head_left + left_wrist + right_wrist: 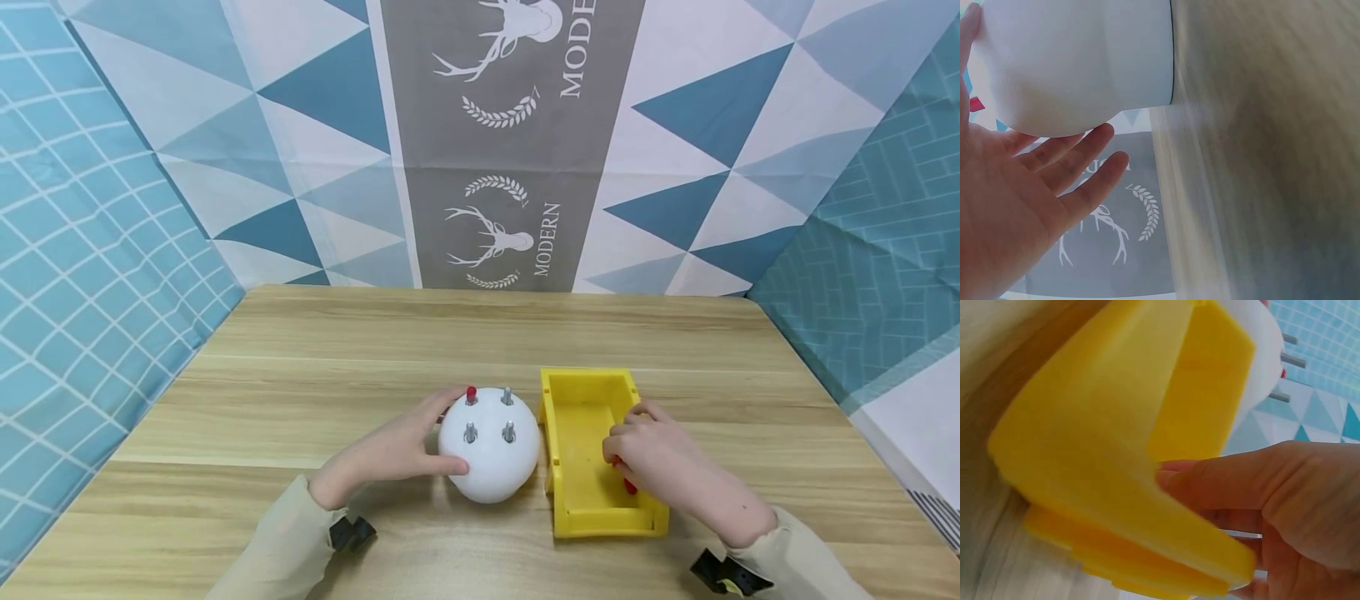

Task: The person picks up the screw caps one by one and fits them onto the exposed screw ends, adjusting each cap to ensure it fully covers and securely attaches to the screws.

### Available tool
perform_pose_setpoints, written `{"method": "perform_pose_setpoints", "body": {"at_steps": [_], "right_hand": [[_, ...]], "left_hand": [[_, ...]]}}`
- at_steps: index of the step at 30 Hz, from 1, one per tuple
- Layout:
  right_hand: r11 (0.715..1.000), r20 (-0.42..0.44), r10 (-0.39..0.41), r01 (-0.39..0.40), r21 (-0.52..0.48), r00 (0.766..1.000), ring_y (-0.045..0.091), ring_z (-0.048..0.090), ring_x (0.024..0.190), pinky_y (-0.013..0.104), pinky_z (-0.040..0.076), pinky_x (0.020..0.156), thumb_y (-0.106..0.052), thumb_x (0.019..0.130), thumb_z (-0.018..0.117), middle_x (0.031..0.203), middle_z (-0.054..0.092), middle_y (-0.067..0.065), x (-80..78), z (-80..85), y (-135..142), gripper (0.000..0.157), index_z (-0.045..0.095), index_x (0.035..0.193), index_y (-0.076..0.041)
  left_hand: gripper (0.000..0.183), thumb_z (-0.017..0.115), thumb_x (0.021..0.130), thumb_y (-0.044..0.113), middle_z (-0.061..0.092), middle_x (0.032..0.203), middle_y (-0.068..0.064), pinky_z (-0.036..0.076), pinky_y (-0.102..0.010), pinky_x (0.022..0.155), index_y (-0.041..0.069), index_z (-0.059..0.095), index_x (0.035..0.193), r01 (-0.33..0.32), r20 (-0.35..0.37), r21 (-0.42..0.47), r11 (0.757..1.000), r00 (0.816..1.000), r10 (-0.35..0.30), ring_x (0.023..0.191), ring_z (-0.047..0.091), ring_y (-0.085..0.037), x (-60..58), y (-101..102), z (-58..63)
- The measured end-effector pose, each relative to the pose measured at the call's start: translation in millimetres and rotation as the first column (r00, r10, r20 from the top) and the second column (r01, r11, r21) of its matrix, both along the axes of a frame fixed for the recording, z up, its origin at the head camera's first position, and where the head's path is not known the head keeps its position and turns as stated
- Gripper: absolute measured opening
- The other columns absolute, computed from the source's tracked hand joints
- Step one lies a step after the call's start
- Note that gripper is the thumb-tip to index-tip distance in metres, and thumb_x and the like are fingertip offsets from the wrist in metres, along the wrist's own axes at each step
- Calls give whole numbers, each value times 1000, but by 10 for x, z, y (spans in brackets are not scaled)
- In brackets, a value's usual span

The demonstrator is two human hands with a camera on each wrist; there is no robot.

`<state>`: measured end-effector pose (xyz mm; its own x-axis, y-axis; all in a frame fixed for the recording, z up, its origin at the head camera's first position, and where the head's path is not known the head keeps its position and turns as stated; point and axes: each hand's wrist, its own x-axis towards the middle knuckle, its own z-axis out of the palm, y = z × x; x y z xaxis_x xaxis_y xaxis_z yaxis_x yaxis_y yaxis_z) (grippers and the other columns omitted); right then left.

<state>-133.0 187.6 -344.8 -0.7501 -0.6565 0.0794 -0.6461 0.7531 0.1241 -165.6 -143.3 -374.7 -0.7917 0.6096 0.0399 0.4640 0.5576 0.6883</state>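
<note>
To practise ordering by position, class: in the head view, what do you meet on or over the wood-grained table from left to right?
Left hand → smooth white round-topped object → open yellow rectangular bin → right hand.

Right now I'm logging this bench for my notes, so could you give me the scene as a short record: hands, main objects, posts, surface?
Left hand: the left hand holds the side of the white dome, thumb on the near side
Right hand: the right hand is in the yellow bin; grip unclear
Posts on dome: four; red cap on the far-left one, three bare posts
Bin contents: red parts, partly hidden; count unclear
Bin position: right of the dome
Surface: wooden table
</note>
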Motion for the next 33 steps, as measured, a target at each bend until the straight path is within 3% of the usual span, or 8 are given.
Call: {"method": "perform_pose_setpoints", "body": {"at_steps": [7,17,33], "right_hand": [[998,-27,50,-49,46,998,15,49,62,44,38,89,-5,62,77,58,47,-10,-1,-41,17,26,56,59,-20],[995,17,1,-3,101,1000,18,55,72,47,36,95,-11,66,76,67,61,-5,20,-104,-24,13,65,66,-17],[981,-5,1,1,194,1000,18,55,69,43,38,93,-1,69,71,68,58,-2,46,-192,-71,13,65,70,-13]], "left_hand": [[93,68,70,57,28,146,-6,35,-48,100,23,22,144,-4,-4,-3,1000,1000,4,126,39,-23,1,3,-1],[92,68,70,57,29,145,-5,35,-47,101,24,22,143,-7,-10,-13,1000,1000,7,126,38,-21,1,6,7],[93,69,70,55,31,144,-4,35,-46,101,22,22,144,-12,4,-4,1000,1000,12,125,40,-21,-2,9,-6]]}}
